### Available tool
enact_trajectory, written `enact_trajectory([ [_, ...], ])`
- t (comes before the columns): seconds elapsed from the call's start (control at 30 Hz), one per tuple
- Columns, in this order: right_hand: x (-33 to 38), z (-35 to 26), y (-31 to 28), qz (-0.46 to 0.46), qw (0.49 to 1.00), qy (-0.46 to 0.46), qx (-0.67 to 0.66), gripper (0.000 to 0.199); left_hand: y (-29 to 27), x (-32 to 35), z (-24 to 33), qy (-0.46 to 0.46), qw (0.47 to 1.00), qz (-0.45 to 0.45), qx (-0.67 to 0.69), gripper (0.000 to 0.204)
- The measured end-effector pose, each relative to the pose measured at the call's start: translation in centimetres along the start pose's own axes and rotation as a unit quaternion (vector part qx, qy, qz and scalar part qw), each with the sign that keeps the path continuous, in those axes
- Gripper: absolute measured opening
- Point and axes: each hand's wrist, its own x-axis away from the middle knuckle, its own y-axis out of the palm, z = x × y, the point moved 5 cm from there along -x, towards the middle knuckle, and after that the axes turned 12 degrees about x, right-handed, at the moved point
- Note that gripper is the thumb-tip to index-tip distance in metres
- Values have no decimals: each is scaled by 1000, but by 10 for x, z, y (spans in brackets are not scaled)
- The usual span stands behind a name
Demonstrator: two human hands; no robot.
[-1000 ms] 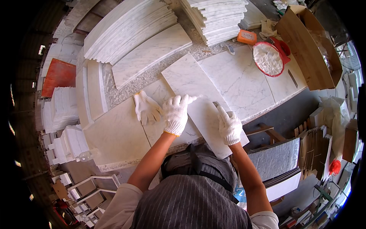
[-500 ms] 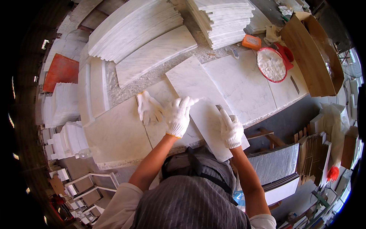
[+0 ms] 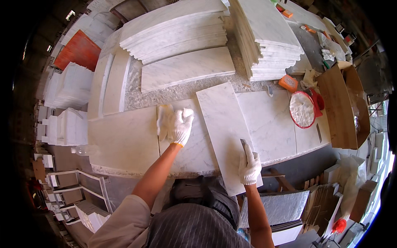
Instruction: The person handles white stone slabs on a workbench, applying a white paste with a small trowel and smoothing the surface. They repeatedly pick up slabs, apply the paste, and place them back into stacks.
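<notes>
A long white marble slab [image 3: 225,124] with grey veins lies slantwise across the worktop slabs [image 3: 264,115], its near end jutting past the front edge toward my body. My right hand [image 3: 249,169], in a white knitted glove, is over the slab's near part, closed on a small flat metal blade [image 3: 243,141] whose tip shows past the fingers. To the left of the slab, my gloved left hand [image 3: 181,127] has its fingers curled in. It overlaps a loose white glove [image 3: 164,119] lying on the worktop; whatever is inside its fingers is hidden.
Stacked marble slabs [image 3: 178,33] stand at the back, with another tall stack [image 3: 271,41] to their right. At the right are a round red-rimmed tub of white paste [image 3: 302,109], an orange box [image 3: 288,83], a thin metal strip [image 3: 319,133] and an open cardboard box [image 3: 343,103].
My left hand has moved left off the slab to the loose glove, its fingers now curled in. My right hand keeps the blade over the slab. The view has shifted.
</notes>
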Motion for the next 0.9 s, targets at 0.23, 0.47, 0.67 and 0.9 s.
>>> enact_trajectory([
  [0.23,-1,7,1,16,999,-44,-23,43,-2,5,7,99,994,-9,-53,35],
  [0.47,41,27,1,-174,860,281,-388,38,-39,61,44,90,992,-28,80,69],
  [0.67,75,5,3,-218,743,350,-528,13,39,80,97,325,925,-188,-52,74],
  [0.9,75,7,-4,-243,809,301,-442,16,100,41,98,369,879,-278,-115,79],
])
